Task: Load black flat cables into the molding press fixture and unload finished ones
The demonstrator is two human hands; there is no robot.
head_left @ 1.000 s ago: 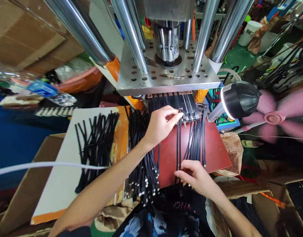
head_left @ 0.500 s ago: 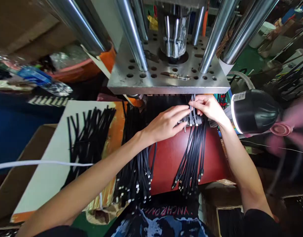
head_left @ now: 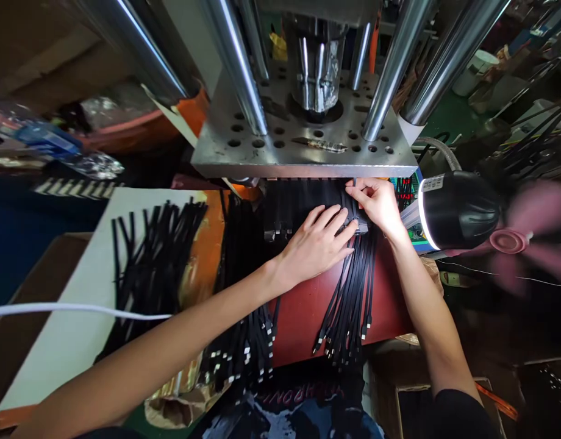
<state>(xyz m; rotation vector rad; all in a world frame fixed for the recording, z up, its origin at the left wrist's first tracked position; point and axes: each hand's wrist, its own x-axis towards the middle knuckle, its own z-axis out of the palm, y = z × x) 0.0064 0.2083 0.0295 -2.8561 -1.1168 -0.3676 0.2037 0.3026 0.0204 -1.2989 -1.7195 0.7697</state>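
My right hand pinches a black flat cable between thumb and fingers, just below the front edge of the press plate. My left hand lies palm down with its fingers spread, the fingertips at the front of the dark metal fixture. It hides part of the fixture and of the cable ends there. Below both hands, a bundle of black cables with small metal plugs hangs over the red surface.
More black cables lie left of the red surface, and another pile rests on the white board. A lit black lamp and a spinning pink fan stand at the right. Steel columns rise from the press.
My left hand has lowered slightly and spread its fingers over the fixture's front. My right hand stays near the same cable. The whole view has shifted a little.
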